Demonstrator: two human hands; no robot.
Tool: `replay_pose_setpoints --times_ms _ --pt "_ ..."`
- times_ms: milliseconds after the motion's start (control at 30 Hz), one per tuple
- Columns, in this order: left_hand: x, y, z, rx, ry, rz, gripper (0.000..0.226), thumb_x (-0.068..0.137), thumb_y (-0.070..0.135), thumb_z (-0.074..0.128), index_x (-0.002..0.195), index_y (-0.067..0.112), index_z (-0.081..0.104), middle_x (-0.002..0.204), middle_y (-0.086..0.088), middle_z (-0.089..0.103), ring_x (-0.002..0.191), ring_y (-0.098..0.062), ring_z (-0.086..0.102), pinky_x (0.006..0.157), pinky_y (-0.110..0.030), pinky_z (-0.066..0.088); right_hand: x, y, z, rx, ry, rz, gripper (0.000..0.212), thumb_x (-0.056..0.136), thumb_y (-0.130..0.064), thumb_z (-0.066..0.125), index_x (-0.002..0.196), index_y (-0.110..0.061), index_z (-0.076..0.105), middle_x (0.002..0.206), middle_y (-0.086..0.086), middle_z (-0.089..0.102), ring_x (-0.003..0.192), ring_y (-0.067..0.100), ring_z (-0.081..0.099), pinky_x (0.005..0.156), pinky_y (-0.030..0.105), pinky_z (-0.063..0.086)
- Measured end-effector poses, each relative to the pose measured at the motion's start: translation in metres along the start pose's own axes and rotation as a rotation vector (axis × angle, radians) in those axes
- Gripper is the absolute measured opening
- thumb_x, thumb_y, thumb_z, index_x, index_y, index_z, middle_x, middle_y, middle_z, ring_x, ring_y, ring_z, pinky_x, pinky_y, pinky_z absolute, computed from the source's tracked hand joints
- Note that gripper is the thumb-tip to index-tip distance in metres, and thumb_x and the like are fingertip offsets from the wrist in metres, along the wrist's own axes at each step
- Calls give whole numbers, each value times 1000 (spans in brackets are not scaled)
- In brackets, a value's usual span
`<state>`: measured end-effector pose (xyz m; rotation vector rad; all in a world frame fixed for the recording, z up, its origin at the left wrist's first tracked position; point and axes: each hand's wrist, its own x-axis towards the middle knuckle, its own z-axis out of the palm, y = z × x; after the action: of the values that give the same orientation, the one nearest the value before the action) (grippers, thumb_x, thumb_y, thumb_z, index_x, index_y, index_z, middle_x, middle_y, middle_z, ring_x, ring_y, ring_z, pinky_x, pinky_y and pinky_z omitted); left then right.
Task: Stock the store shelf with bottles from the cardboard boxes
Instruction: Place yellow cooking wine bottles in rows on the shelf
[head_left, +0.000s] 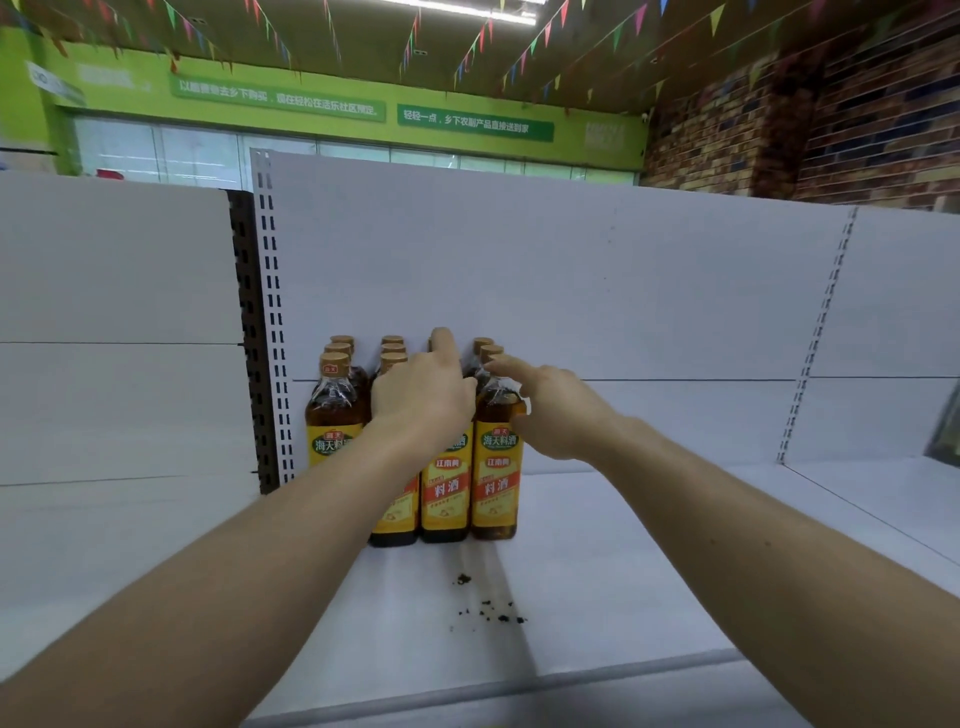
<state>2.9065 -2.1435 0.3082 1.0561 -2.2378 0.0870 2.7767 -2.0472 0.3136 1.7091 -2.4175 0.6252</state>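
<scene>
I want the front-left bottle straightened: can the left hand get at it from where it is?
Probably yes. The left hand lies over the neighbouring bottles right beside the front-left bottle, whose neck and shoulder stand uncovered, nothing between.

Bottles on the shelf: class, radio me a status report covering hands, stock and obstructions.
Left hand atop bottles, grip hidden. Right hand open, index at front right bottle. Four rows upright. Dark crumbs on shelf, clear of bottles.

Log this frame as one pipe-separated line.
bottles: four columns on shelf | left hand: over third-column bottle, grip hidden | right hand: touching front-right bottle
</scene>
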Motion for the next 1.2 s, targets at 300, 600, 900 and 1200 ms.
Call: replay_pose_setpoints --times_ms 300,600,900,1200 --pt "-85 38 0 -39 -87 -65 44 102 39 46 140 18 36 102 -4 67 88 -31 65 72 -42 53 -86 35 1 -84 -145 45 41 97 -44 61 137 -34 58 135 -4 62 120 20 58 98 40 52" --pt "-229 139 -3 -153 -88 -123 32 98 37 53 127 24 51 125 5 60 109 -23 57 79 -39 45 -226 117 -26 -27 -142 67 37 97 -47 61 132 -35 61 130 -6 65 120 22 58 98 37 49" --pt "-398 215 43 -158 -295 -169 33 95 35 58 125 20 54 126 -1 57 118 -26 54 86 -42 50 -375 186 1 54 -283 112 32 96 -40 61 121 -23 70 111 -1 71 98 26 66 81 37 56" --pt "-537 217 113 -96 -673 -205 36 97 30 58 131 19 52 130 -3 56 123 -26 53 94 -43 50 -492 240 108 149 -518 325 42 98 -36 59 138 -26 56 124 5 67 98 26 64 76 34 50"
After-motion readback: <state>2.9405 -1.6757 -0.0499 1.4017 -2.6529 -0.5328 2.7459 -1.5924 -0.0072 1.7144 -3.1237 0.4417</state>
